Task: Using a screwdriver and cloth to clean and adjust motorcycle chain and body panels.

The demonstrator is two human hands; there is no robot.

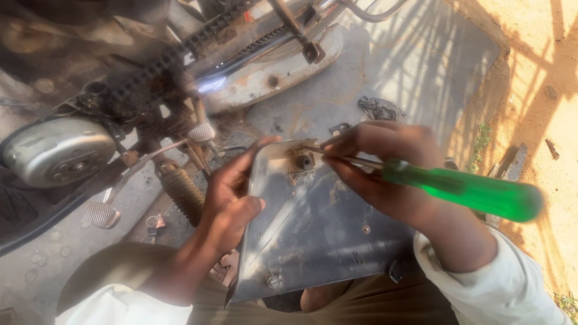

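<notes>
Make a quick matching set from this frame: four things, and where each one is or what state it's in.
Things:
1. screwdriver
2. metal side panel
3. drive chain
4. keys

Place or state:
A. lying on the concrete floor
B. gripped at its edge by the left hand
C. held in the right hand, green handle
D. running along the motorcycle, top left

Pairs: 1-C, 2-B, 3-D, 4-A

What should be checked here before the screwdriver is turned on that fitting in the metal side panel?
1. Left hand grips the panel edge: ok.
2. Right hand holds the green-handled screwdriver: ok.
3. Tip seated in the round fitting: cannot tell, the fingers hide it.
4. Panel braced on the lap: ok.
5. Panel clear of the motorcycle chain: ok.
</notes>
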